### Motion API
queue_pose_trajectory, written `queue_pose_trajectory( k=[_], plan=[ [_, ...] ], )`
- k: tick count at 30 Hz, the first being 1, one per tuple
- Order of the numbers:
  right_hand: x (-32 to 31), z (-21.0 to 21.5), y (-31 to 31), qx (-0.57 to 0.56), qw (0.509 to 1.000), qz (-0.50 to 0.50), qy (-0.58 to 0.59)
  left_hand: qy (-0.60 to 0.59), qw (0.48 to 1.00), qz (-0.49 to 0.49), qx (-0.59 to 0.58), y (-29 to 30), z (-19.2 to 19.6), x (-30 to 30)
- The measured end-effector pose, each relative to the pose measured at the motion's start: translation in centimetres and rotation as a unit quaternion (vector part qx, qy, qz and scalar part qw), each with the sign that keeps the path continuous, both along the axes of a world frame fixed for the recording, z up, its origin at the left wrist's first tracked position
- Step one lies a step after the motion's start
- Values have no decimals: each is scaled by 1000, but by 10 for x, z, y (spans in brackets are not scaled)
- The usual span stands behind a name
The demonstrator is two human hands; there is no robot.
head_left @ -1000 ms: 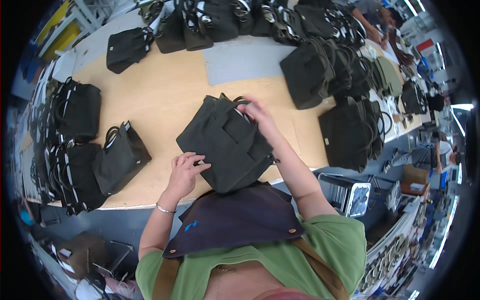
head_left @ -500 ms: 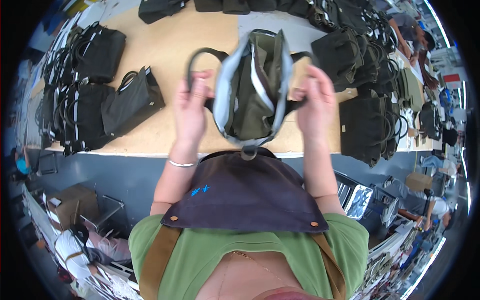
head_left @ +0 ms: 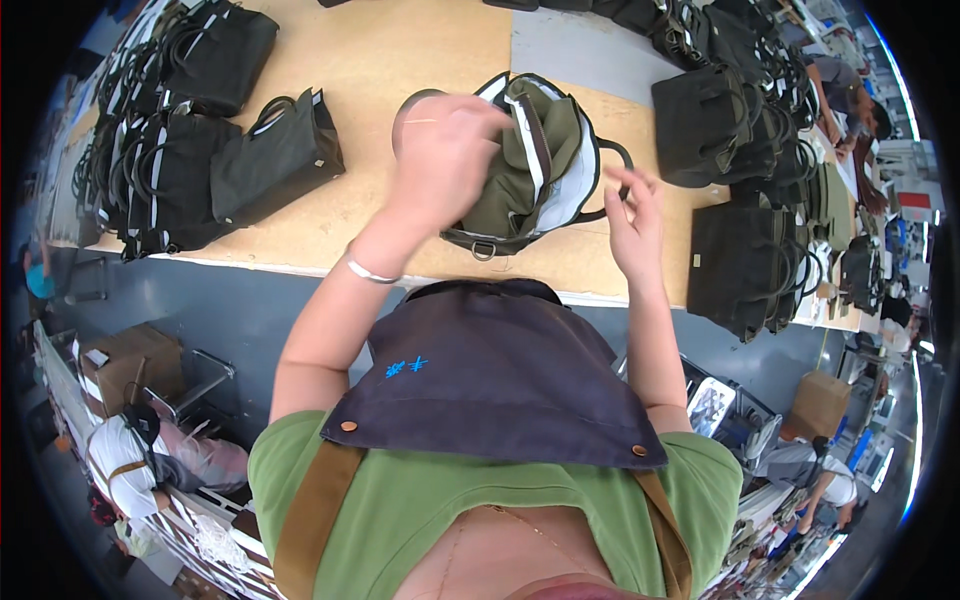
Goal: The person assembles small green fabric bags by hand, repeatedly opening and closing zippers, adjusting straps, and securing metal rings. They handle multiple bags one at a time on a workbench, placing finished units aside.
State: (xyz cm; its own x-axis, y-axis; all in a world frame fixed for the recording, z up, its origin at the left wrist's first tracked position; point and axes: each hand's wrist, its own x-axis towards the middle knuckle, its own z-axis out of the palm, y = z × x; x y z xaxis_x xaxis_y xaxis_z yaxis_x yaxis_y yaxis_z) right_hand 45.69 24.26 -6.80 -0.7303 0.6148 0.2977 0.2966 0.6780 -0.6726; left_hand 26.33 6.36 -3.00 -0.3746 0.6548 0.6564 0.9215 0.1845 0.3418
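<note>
A dark handbag (head_left: pixel 520 190) with an olive lining, pale inner edges and a zip strip stands with its mouth open on the table before me. My left hand (head_left: pixel 445 150) reaches over the bag's left rim, fingertips at the opening. It is blurred, and I cannot make out whether its fingers pinch the rim. Behind that hand the left handle shows only in part. On the other side my right hand (head_left: pixel 637 220) is beside the right handle (head_left: pixel 624 158), fingers apart, seeming to touch it lightly. A metal ring hangs at the bag's near edge.
Dark bags (head_left: pixel 165 180) are lined up on the left of the wooden table (head_left: pixel 400 50), one lying tilted (head_left: pixel 280 160) nearest me. More dark bags (head_left: pixel 740 260) crowd the right side. Other people (head_left: pixel 130 470) work farther off.
My left hand has left the left handle and moved right, over the bag's rim. My right hand has loosened at the right handle. The bag has turned and its mouth is less widely spread.
</note>
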Motion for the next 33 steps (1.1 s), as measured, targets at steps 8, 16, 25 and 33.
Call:
queue_pose_trajectory(
  k=[8, 16, 25, 33],
  plan=[
    [-84, 19, -20, -383, 888, 174, 184, 79, 897, -128, -416, 81, -71, 20],
    [-67, 10, -3, -64, 943, 246, -216, -228, 905, -189, -304, 2, -16, -55],
    [-110, 9, -4, 18, 852, 364, -375, -265, 908, -155, -287, -32, 22, -76],
    [-115, 54, 1, -180, 853, 388, -300, -251, 876, -174, -375, -4, 12, -28]
  ],
)
